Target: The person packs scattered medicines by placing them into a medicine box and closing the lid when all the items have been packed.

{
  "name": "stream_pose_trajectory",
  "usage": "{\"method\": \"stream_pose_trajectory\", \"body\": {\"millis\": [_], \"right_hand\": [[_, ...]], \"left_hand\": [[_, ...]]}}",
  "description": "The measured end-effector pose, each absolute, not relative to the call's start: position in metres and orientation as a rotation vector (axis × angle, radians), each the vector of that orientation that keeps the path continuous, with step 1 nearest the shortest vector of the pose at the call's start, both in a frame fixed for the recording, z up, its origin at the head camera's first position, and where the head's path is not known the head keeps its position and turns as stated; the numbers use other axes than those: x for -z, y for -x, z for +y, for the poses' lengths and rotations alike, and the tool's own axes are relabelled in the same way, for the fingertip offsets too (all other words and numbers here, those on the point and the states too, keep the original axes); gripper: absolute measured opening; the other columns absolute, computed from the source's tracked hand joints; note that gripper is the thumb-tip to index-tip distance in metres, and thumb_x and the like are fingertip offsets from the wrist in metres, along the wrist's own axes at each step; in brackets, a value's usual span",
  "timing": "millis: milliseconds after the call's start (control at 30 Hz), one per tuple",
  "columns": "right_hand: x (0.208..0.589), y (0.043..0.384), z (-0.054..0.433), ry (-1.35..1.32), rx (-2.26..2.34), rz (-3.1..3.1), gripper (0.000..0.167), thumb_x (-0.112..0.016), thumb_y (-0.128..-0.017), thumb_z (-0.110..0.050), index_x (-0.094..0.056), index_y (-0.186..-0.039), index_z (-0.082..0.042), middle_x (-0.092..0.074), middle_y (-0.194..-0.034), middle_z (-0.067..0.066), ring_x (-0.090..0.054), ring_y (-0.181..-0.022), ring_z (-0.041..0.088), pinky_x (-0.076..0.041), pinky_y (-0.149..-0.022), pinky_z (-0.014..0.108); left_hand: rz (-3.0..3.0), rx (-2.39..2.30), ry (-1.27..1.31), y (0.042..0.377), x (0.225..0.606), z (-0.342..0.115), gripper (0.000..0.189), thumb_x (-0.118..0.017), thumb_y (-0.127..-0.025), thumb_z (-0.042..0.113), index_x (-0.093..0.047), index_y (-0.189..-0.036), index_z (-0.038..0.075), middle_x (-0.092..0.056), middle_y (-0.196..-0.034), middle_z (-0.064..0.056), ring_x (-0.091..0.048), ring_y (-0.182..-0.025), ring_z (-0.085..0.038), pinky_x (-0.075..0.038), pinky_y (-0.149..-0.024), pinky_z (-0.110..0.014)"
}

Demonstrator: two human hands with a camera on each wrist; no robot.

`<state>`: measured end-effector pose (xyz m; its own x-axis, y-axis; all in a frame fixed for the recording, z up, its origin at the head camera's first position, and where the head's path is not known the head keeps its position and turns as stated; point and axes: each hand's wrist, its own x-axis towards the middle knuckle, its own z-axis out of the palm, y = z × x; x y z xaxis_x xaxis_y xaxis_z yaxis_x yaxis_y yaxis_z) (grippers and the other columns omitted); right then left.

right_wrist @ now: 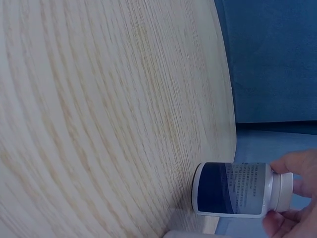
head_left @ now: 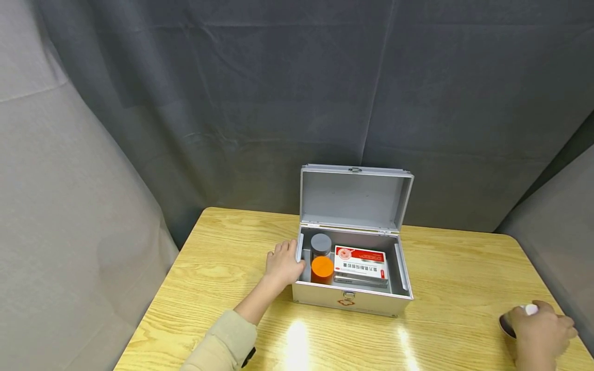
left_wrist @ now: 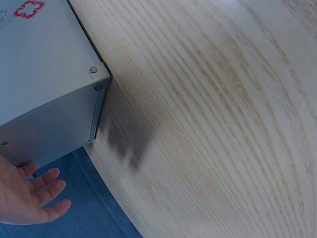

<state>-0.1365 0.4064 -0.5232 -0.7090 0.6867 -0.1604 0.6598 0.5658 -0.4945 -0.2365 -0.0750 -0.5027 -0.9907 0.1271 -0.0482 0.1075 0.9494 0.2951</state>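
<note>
An open silver first-aid box [head_left: 350,300] stands on the table, its lid raised at the back. My left hand [head_left: 283,264] rests on the box's left rim with the thumb over the edge; in the left wrist view its fingers [left_wrist: 47,193] are loosely spread beside the box wall. Inside the box are a grey-capped bottle [head_left: 321,243], an orange-capped bottle [head_left: 322,268] and a red-and-white medicine carton [head_left: 361,263] lying on another carton. Far to the right, my right hand [head_left: 544,330] grips a white pill bottle [right_wrist: 230,189] with a dark blue label by its cap, its base close to the tabletop.
The wooden table [head_left: 455,288] extends to both sides of the box. Behind it hangs a dark grey curtain [head_left: 260,103], with lighter cloth [head_left: 69,232] at the left. A pale edge [right_wrist: 193,234] shows at the bottom of the right wrist view.
</note>
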Motion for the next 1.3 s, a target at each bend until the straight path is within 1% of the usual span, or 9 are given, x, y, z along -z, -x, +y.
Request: {"method": "stream_pose_trajectory", "body": {"millis": [67, 200, 300, 433, 500, 667, 933, 1167, 1300], "right_hand": [[0.523, 0.137, 0.407, 1.164, -0.812, -2.747, 0.054, -0.044, -0.083, -0.02, -0.032, -0.126, 0.011, -0.019, -0.119, 0.05, -0.019, -0.114, 0.059, -0.032, -0.079, 0.061], [0.523, 0.137, 0.407, 1.129, -0.805, -2.728, 0.053, -0.046, -0.082, -0.019, -0.034, -0.124, 0.012, -0.021, -0.119, 0.05, -0.021, -0.113, 0.06, -0.032, -0.077, 0.06], [0.524, 0.137, 0.405, 1.06, -0.802, -2.68, 0.051, -0.048, -0.081, -0.017, -0.038, -0.121, 0.013, -0.027, -0.115, 0.05, -0.024, -0.11, 0.06, -0.028, -0.079, 0.058], [0.523, 0.14, 0.403, 0.959, -0.788, -2.641, 0.047, -0.049, -0.081, -0.015, -0.042, -0.116, 0.015, -0.036, -0.108, 0.046, -0.026, -0.109, 0.058, -0.02, -0.087, 0.057], [0.521, 0.142, 0.401, 0.912, -0.767, -2.624, 0.046, -0.049, -0.081, -0.015, -0.044, -0.114, 0.016, -0.04, -0.106, 0.045, -0.027, -0.108, 0.056, -0.018, -0.089, 0.057], [0.511, 0.145, 0.393, 0.816, -0.745, -2.595, 0.045, -0.05, -0.08, -0.015, -0.046, -0.111, 0.016, -0.043, -0.105, 0.044, -0.031, -0.104, 0.057, -0.021, -0.087, 0.058], [0.492, 0.153, 0.381, 0.704, -0.793, -2.613, 0.046, -0.052, -0.082, -0.017, -0.047, -0.115, 0.015, -0.042, -0.108, 0.044, -0.03, -0.105, 0.057, -0.022, -0.084, 0.058], [0.478, 0.158, 0.365, 0.611, -0.806, -2.558, 0.043, -0.053, -0.08, -0.015, -0.051, -0.113, 0.014, -0.047, -0.106, 0.039, -0.033, -0.106, 0.053, -0.026, -0.083, 0.057], [0.466, 0.161, 0.354, 0.535, -0.802, -2.566, 0.043, -0.053, -0.081, -0.015, -0.051, -0.113, 0.013, -0.048, -0.105, 0.038, -0.035, -0.103, 0.05, -0.028, -0.08, 0.056]], "left_hand": [[3.035, -0.457, -0.182, 0.236, 0.502, -0.075, 0.06, -0.052, -0.085, 0.037, -0.036, -0.136, 0.01, -0.043, -0.133, -0.015, -0.038, -0.122, -0.032, -0.033, -0.093, -0.052], [3.032, -0.458, -0.182, 0.235, 0.501, -0.075, 0.06, -0.052, -0.085, 0.037, -0.036, -0.136, 0.01, -0.043, -0.133, -0.014, -0.038, -0.122, -0.032, -0.033, -0.093, -0.052], [3.039, -0.454, -0.189, 0.235, 0.502, -0.075, 0.059, -0.053, -0.084, 0.037, -0.037, -0.135, 0.009, -0.045, -0.131, -0.014, -0.039, -0.12, -0.031, -0.034, -0.092, -0.052], [3.05, -0.453, -0.196, 0.236, 0.502, -0.075, 0.059, -0.053, -0.084, 0.037, -0.037, -0.134, 0.01, -0.046, -0.129, -0.014, -0.04, -0.119, -0.031, -0.035, -0.091, -0.051], [3.053, -0.451, -0.197, 0.236, 0.502, -0.075, 0.059, -0.053, -0.084, 0.037, -0.037, -0.134, 0.009, -0.046, -0.129, -0.014, -0.04, -0.119, -0.031, -0.035, -0.09, -0.05], [3.06, -0.445, -0.204, 0.236, 0.503, -0.075, 0.058, -0.054, -0.084, 0.036, -0.038, -0.133, 0.009, -0.047, -0.127, -0.014, -0.041, -0.118, -0.031, -0.036, -0.089, -0.05], [3.058, -0.439, -0.201, 0.236, 0.503, -0.076, 0.059, -0.053, -0.084, 0.037, -0.037, -0.134, 0.009, -0.047, -0.128, -0.013, -0.041, -0.118, -0.031, -0.035, -0.09, -0.05], [3.055, -0.444, -0.198, 0.237, 0.502, -0.075, 0.059, -0.053, -0.084, 0.037, -0.037, -0.133, 0.009, -0.046, -0.128, -0.014, -0.041, -0.118, -0.031, -0.035, -0.09, -0.05], [3.055, -0.437, -0.198, 0.237, 0.503, -0.075, 0.059, -0.053, -0.084, 0.037, -0.037, -0.134, 0.01, -0.046, -0.129, -0.014, -0.041, -0.118, -0.031, -0.035, -0.09, -0.05]]}}
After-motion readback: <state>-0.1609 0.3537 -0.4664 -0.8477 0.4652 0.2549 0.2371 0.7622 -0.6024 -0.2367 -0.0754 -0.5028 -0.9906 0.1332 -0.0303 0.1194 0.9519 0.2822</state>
